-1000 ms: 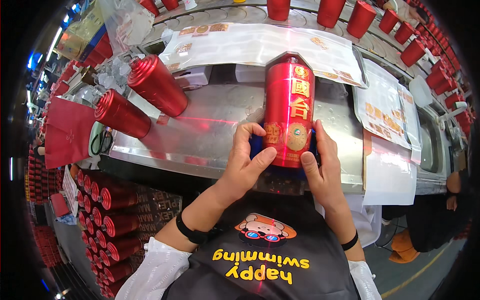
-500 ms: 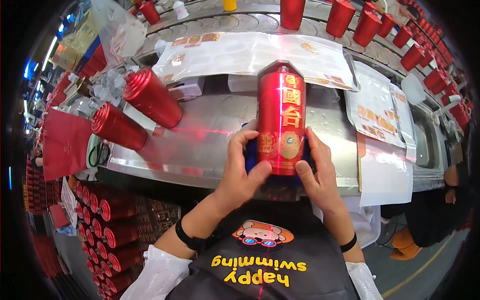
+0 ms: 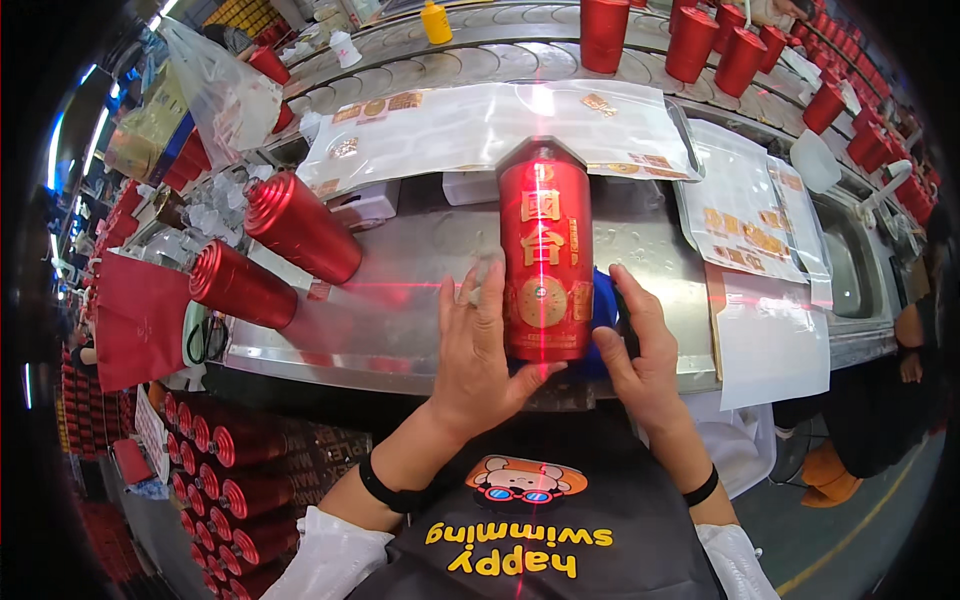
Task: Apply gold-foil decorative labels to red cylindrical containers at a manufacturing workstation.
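A red bottle (image 3: 546, 230) with gold characters and a round gold emblem lies in front of me, its dark cap end away from me. A blue support (image 3: 603, 300) shows beside and partly beneath it. My left hand (image 3: 475, 350) rests along the bottle's left side, fingers stretched out and thumb near its bottom. To the right, my right hand (image 3: 645, 360) is half curled with thumb and fingers apart; its thumb is close to the bottle's lower right edge, and whether it touches I cannot tell. A red laser line crosses the label lengthwise.
Two red bottles (image 3: 305, 228) lean at the left of the steel table (image 3: 420, 240). Clear sheets with gold labels (image 3: 480, 125) lie behind and at the right (image 3: 745, 220). Beyond, red bottles (image 3: 692, 45) stand on a conveyor (image 3: 480, 50). Many bottles are stacked at lower left (image 3: 245, 445).
The bottle has turned about its length, its characters shifting left. My left fingers have straightened along its side, and my right fingers have come away from it. The view has shifted slightly.
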{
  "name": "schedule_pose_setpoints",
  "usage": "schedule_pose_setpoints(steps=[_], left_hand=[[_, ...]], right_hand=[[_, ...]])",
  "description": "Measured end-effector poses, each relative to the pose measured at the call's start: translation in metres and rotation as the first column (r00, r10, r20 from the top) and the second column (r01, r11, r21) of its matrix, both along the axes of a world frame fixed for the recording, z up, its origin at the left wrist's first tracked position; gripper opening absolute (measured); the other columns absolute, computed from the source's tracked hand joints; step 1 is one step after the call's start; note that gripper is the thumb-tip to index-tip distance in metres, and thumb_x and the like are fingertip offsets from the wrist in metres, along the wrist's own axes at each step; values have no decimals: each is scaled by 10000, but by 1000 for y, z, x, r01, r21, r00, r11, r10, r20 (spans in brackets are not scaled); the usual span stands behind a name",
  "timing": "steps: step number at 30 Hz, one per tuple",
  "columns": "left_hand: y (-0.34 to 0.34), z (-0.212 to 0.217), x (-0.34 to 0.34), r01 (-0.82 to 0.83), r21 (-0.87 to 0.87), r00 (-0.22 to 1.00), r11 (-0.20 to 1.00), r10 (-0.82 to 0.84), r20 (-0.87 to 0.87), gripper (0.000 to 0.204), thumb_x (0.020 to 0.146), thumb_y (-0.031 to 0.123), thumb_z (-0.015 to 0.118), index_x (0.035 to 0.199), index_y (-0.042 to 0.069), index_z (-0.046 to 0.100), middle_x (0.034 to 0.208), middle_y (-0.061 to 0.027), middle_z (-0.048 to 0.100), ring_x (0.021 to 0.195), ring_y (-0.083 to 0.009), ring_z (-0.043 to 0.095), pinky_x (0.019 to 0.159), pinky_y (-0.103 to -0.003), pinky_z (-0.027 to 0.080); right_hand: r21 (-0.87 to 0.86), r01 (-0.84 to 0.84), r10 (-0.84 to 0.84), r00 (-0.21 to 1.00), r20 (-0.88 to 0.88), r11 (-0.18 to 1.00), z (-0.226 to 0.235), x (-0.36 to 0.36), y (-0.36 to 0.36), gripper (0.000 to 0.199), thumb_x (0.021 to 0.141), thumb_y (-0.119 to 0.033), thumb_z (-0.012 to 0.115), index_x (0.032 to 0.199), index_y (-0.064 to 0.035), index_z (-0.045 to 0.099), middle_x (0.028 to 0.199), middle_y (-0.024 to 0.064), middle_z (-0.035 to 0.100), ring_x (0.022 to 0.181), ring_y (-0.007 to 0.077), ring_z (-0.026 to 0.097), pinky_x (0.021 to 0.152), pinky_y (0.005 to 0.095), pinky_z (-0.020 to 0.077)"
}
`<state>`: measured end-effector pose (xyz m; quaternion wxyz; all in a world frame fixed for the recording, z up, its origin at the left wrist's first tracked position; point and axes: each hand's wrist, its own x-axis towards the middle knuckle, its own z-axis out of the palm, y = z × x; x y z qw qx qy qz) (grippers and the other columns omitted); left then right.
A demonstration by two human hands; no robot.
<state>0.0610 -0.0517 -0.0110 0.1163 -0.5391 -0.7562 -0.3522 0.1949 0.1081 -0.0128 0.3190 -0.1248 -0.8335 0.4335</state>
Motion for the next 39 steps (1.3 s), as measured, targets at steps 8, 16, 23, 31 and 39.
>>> schedule_pose_setpoints(steps=[8,16,23,31,39], left_hand=[[-2,7,4,-16,58,996,998,21,-82,958,725,329,772,1441,-12,235,1433,-244,362,1318,-436,340,1095,-587,164],[1,3,-7,133,-14,990,991,-133,-50,941,757,277,768,1434,-58,207,1428,-264,367,1302,-415,399,1110,-561,173],[3,-1,-4,94,88,994,992,-88,-71,951,717,220,795,1446,-13,231,1395,-253,403,1296,-447,386,1066,-603,236],[11,2,-8,184,140,982,973,-175,-70,958,741,215,781,1457,-21,190,1405,-293,372,1289,-441,402,1052,-514,328],[-3,-21,-7,172,175,935,969,-217,282,837,888,308,642,1447,-81,156,1409,-302,364,1297,-441,392,1051,-427,352]], right_hand=[[-169,11,-39,985,-166,986,0,3,3,461,941,-21,521,1385,20,404,1207,168,593,982,189,602,868,280,473],[-430,-30,-44,986,-160,903,3,10,4,467,978,-119,501,1408,-4,359,1119,113,602,919,109,587,792,230,483],[-433,37,-130,974,-186,901,2,4,4,356,929,-130,579,1238,17,479,923,32,564,821,77,504,758,223,432],[-555,3,-106,982,-155,832,2,6,4,239,913,-117,606,1103,-6,514,896,15,566,782,58,500,708,201,429],[-670,-98,-45,980,-193,736,4,4,6,223,922,-89,596,1121,-13,529,947,14,594,839,54,533,754,196,445]])
